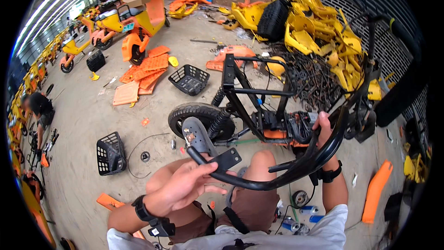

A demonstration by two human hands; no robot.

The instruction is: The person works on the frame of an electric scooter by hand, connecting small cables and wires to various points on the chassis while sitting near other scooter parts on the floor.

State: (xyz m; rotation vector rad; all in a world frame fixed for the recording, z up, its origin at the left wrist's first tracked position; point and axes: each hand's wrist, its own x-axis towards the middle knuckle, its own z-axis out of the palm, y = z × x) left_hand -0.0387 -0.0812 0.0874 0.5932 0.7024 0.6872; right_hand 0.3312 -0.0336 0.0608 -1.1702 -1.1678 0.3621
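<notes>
My left hand grips a curved black metal tube near its flat bracket plate, thumb on top and some fingers loosely extended beneath. My right hand is closed on the tube's upper right end, its fingertips partly hidden. Behind the tube stands a stripped black scooter frame with a rear wheel, spring shocks and exposed drive housing. My grey clog is beside that wheel, and my bent knees are under the tube.
Black baskets, a sprocket, cables, orange panels and several spray cans lie around me. Yellow body parts and dark scrap metal are piled at right. Orange scooters stand behind. Another person bends over parts at left.
</notes>
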